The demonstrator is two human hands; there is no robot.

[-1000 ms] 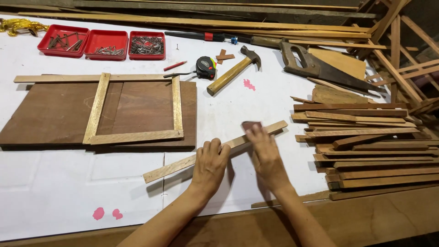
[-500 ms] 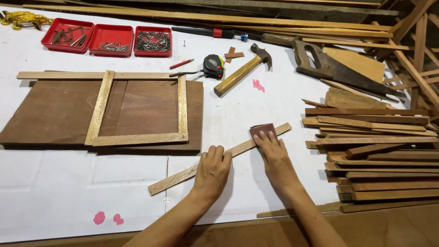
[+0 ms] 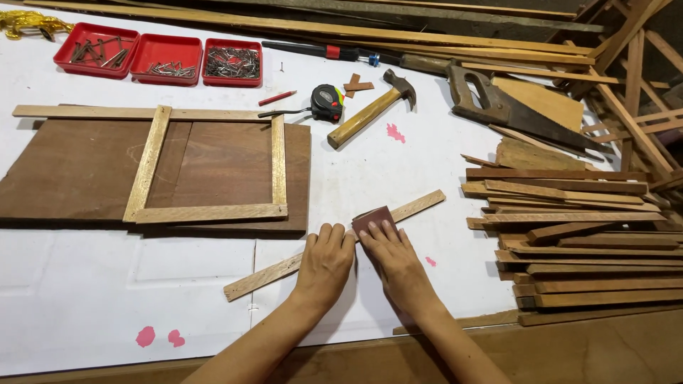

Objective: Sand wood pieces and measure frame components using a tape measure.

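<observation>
Sandpaper block (image 3: 373, 219) shifted lower-left along wood strip (image 3: 420, 205); right hand (image 3: 393, 257) fingers press it flat, left hand (image 3: 325, 262) fingers flat pinning strip to table (image 3: 370, 163).

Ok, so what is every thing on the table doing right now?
Left hand: flat, pressing the strip.
Right hand: pressing the sandpaper.
Sandpaper: lying on the strip.
Wooden strip: flat, slanted.
Frame: lying on the brown board.
Hammer: lying down.
Saw: lying flat.
Red trays: holding nails.
</observation>
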